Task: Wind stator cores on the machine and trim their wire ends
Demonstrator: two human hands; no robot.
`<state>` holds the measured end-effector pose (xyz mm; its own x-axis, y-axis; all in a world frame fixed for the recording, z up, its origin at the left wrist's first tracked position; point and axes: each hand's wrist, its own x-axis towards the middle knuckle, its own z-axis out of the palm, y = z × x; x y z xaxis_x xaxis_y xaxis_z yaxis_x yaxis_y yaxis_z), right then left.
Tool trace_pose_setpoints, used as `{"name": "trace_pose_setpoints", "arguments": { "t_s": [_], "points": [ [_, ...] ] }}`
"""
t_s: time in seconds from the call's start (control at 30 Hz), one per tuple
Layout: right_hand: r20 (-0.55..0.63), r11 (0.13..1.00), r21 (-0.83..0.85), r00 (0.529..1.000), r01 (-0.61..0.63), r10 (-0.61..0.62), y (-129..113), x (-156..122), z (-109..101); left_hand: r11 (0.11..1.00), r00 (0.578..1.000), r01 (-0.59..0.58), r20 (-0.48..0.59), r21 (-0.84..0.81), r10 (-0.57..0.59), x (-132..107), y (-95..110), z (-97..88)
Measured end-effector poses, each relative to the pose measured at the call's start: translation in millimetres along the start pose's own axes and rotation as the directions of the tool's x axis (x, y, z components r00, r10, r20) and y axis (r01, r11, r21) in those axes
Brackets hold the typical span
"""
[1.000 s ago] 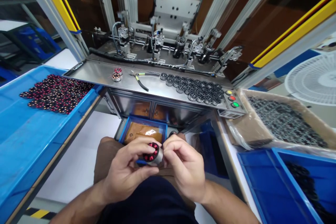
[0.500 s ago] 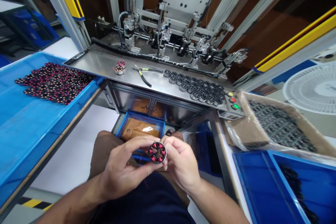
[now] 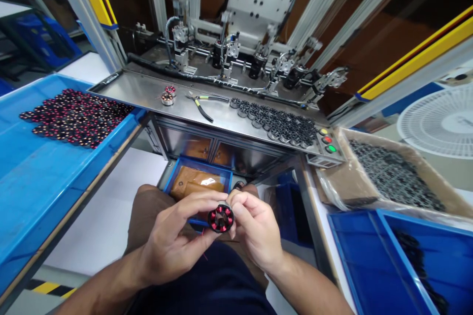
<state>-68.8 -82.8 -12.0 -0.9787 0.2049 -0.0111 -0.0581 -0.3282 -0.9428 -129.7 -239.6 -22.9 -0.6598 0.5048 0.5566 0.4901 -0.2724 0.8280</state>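
Observation:
Over my lap I hold a small round wound stator (image 3: 220,218) with red coils, its face turned toward me. My left hand (image 3: 173,241) grips it from the left with thumb and fingers closed round it. My right hand (image 3: 254,229) pinches its right side. Thin red wire ends hang below the stator. A large group of similar red-wound stators (image 3: 72,118) lies on the blue tray (image 3: 33,177) at my left. Bare black stator cores (image 3: 277,125) lie in rows on the steel bench (image 3: 148,96).
Two wound stators (image 3: 168,96) and pliers (image 3: 201,106) lie on the bench. Control buttons (image 3: 327,140) sit at its right end. A cardboard box of black cores (image 3: 395,177), blue bins (image 3: 391,261) and a white fan (image 3: 439,120) are at right. A small blue bin (image 3: 199,182) sits below.
The stator has been turned in my fingers, from side-on to face-on toward me, and tilted a little more since half a second ago. The camera view rose slightly.

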Motion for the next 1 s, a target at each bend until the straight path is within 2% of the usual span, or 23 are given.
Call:
{"name": "trace_pose_setpoints", "arguments": {
  "t_s": [0.1, 0.17, 0.2, 0.27, 0.33, 0.37, 0.4, 0.47, 0.5, 0.53, 0.57, 0.63, 0.67, 0.73, 0.8, 0.87, 1.0],
  "points": [
    [0.001, 0.991, -0.09, 0.995, 0.095, -0.095, -6, 2, 1, 0.996, 0.999, 0.045, -0.008, -0.074, -0.045, -3, 2, 1.7],
    [0.025, 0.949, -0.213, 0.973, 0.231, -0.231, -12, 3, -1, 0.979, 0.994, 0.112, 0.013, -0.17, -0.111, -5, 3, 1.6],
    [0.055, 0.901, -0.289, 0.946, 0.322, -0.32, -16, 4, -3, 0.958, 0.989, 0.15, 0.035, -0.243, -0.146, -5, 3, 1.2],
    [0.173, 0.744, -0.43, 0.855, 0.512, -0.489, -24, 6, -8, 0.881, 0.978, 0.21, 0.083, -0.425, -0.193, -2, 3, 0.4],
    [0.335, 0.566, -0.504, 0.751, 0.653, -0.569, -32, 8, -14, 0.761, 0.965, 0.254, 0.098, -0.597, -0.245, 4, 2, 0.6],
    [0.407, 0.492, -0.521, 0.71, 0.697, -0.575, -35, 8, -16, 0.69, 0.945, 0.304, 0.115, -0.657, -0.307, 7, 2, 1.2],
    [0.46, 0.434, -0.535, 0.68, 0.725, -0.571, -38, 9, -18, 0.606, 0.908, 0.386, 0.167, -0.695, -0.385, 11, 2, 2.2],
    [0.513, 0.35, -0.555, 0.641, 0.755, -0.571, -42, 9, -20, 0.412, 0.783, 0.593, 0.375, -0.692, -0.497, 16, 1, 4.7],
    [0.521, 0.321, -0.559, 0.625, 0.765, -0.581, -43, 9, -21, 0.334, 0.72, 0.673, 0.479, -0.66, -0.503, 18, 1, 6.0],
    [0.527, 0.304, -0.553, 0.609, 0.775, -0.593, -44, 9, -21, 0.293, 0.679, 0.72, 0.549, -0.629, -0.488, 18, 1, 7.2],
    [0.534, 0.298, -0.537, 0.592, 0.789, -0.603, -45, 10, -22, 0.294, 0.67, 0.732, 0.571, -0.615, -0.474, 18, 1, 8.2],
    [0.55, 0.324, -0.488, 0.574, 0.81, -0.607, -47, 12, -24, 0.372, 0.709, 0.696, 0.506, -0.614, -0.491, 17, 2, 9.1],
    [0.549, 0.354, -0.468, 0.58, 0.81, -0.602, -48, 13, -26, 0.416, 0.727, 0.676, 0.462, -0.608, -0.508, 16, 2, 8.9],
    [0.523, 0.434, -0.441, 0.618, 0.786, -0.587, -49, 16, -29, 0.47, 0.744, 0.659, 0.417, -0.587, -0.523, 15, 4, 7.5],
    [0.478, 0.512, -0.428, 0.667, 0.745, -0.571, -49, 18, -32, 0.48, 0.748, 0.654, 0.409, -0.584, -0.522, 15, 7, 5.9],
    [0.456, 0.558, -0.409, 0.692, 0.722, -0.56, -48, 20, -34, 0.483, 0.75, 0.65, 0.398, -0.586, -0.528, 16, 9, 5.1],
    [0.485, 0.515, -0.428, 0.67, 0.743, -0.562, -49, 18, -32, 0.505, 0.751, 0.65, 0.376, -0.568, -0.544, 16, 10, 5.7]
  ]
}}
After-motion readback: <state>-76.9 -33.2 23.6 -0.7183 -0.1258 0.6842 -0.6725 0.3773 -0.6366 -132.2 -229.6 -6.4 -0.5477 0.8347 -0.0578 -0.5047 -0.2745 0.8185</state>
